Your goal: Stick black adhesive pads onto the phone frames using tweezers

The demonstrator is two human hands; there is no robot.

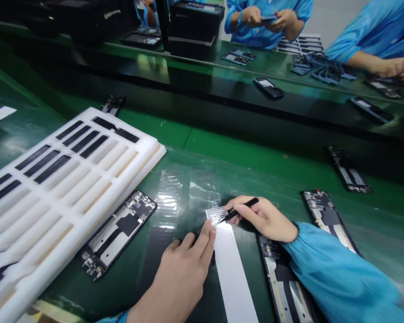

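Observation:
A pair of black tweezers [245, 208] is in my right hand [261, 217], closed round it like a pen. The tip points down-left at a small sheet of dark dots [218, 213], at the top of a long white paper strip [235, 278]. The fingers of my left hand [185, 271] are together, and their tips grip the sheet's lower left edge close to the tweezer tip. Whether a dot is on the tip is too small to tell. An opened phone [119, 233] lies left of my hands; another opened phone [284, 282] lies under my right forearm.
A white foam tray [97, 179] with black strips in some slots fills the left. More opened phones [328, 217] [349, 170] lie to the right. Behind a raised ledge [195, 103], co-workers in blue sleeves [353, 36] handle phone parts beside a phone frame pile [326, 69].

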